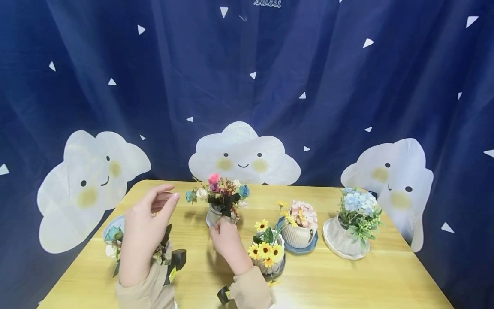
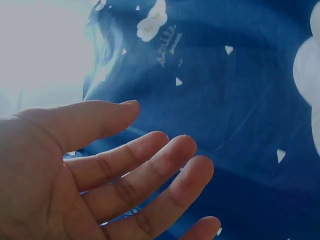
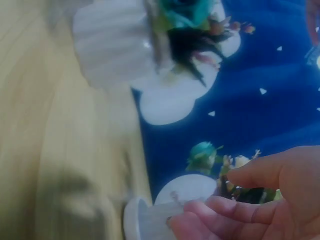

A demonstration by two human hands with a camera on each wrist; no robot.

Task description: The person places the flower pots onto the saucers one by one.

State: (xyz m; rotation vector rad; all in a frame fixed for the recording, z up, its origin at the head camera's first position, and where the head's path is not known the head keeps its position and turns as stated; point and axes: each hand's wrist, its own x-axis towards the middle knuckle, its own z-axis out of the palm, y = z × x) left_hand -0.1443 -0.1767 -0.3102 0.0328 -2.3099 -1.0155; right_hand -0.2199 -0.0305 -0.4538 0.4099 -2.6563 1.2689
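My left hand [image 1: 148,225] is raised above a pot of artificial flowers with a teal rose [image 1: 113,234] at the table's left side. In the left wrist view its fingers [image 2: 172,192] are spread and loosely bent, holding nothing. My right hand [image 1: 227,240] is low in front of a white flower pot [image 1: 212,215] with pink, white and blue artificial flowers [image 1: 221,191]. The right wrist view shows that hand's thumb [image 3: 257,170] apart from loosely curled fingers [image 3: 220,215], which overlap the white pot's side [image 3: 152,222]; whether they touch it is unclear.
To the right stand a pot of yellow daisy-like flowers [image 1: 266,251], a ribbed pot with pink blooms [image 1: 299,234] on a blue saucer [image 1: 306,249], and a white pot with blue hydrangeas [image 1: 359,204] on a white saucer [image 1: 349,254]. A navy curtain [image 1: 247,64] hangs behind the wooden table [image 1: 320,283].
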